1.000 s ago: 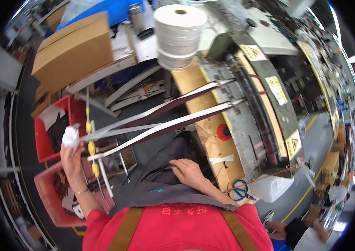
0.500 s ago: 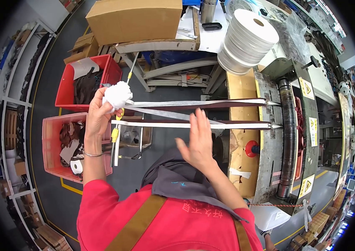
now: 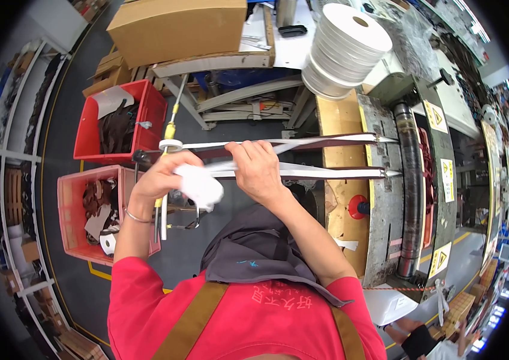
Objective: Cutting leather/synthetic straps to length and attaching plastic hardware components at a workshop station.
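My left hand [image 3: 167,174] is closed on a bunched white wad [image 3: 201,188], which looks like gathered soft tape or cloth. From the wad, a white strip [image 3: 224,167] runs to my right hand [image 3: 257,171], whose curled fingers pinch it. Two long brown strips with white tape on them, an upper one [image 3: 338,141] and a lower one [image 3: 326,174], stretch rightward to pointed metal guides at the machine [image 3: 380,198]. My right hand covers part of the lower strip. Left of my hands stands a rod with a round white guide [image 3: 171,145] and yellow fittings.
A red bin [image 3: 153,114] and a pink bin [image 3: 68,204] of brown scraps stand on the left. Beyond are a cardboard box [image 3: 176,30] and a stack of white tape rolls [image 3: 347,54] on a table. The machine's dark roller [image 3: 410,198] is at right.
The left hand has brought the white wad nearer and to the right. My right hand moved left, from flat and outstretched to closed on the white strip.
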{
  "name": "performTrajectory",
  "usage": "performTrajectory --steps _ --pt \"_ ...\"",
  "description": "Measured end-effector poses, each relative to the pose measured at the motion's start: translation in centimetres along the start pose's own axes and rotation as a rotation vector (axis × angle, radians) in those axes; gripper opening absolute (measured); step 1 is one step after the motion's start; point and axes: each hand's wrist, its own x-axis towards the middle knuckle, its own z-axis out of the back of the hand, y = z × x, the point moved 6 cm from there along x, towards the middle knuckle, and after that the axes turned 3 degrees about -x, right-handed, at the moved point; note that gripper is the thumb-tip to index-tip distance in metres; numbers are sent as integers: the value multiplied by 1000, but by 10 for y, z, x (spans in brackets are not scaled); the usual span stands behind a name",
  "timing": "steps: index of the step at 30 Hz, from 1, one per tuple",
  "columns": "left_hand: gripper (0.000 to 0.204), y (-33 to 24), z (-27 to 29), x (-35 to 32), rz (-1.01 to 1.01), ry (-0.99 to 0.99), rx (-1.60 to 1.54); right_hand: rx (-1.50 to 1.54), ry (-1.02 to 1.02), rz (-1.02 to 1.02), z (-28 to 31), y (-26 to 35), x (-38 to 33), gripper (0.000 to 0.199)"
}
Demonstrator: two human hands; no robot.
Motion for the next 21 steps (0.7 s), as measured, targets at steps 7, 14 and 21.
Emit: performTrajectory --steps 7,14,21 --pt "29 -24 21 23 -326 -600 666 65 -10 49 -7 26 -7 21" --pt "39 0 -10 23 -176 -183 -835 -100 -41 -35 0 -11 -14 20" --pt "20 9 1 48 34 -176 707 -83 -5 7 -1 0 -3 17"
